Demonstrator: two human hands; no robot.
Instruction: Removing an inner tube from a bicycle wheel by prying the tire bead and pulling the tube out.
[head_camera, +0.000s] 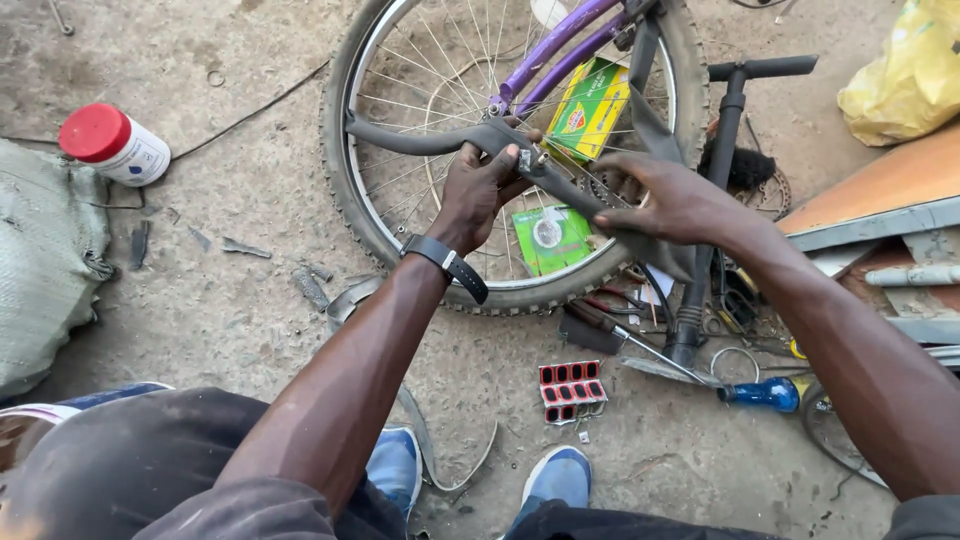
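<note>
A limp grey inner tube (410, 140) stretches between both hands in front of a bicycle wheel (345, 195) with a purple frame. My left hand (478, 190), with a dark watch on the wrist, grips the tube near its metal valve (530, 160). My right hand (672, 205) pinches the tube farther right, where it hangs down in folds. Behind the tube, seen through the spokes, are a yellow-green box (590, 105) and a green packet (550, 238).
On the dirt ground lie a strip of red-and-black patches (572, 388), a blue-handled screwdriver (760, 394), a black floor pump (725, 150), a red-lidded white jar (112, 143), a grey sack (45, 260), a yellow bag (905, 80) and boards at right.
</note>
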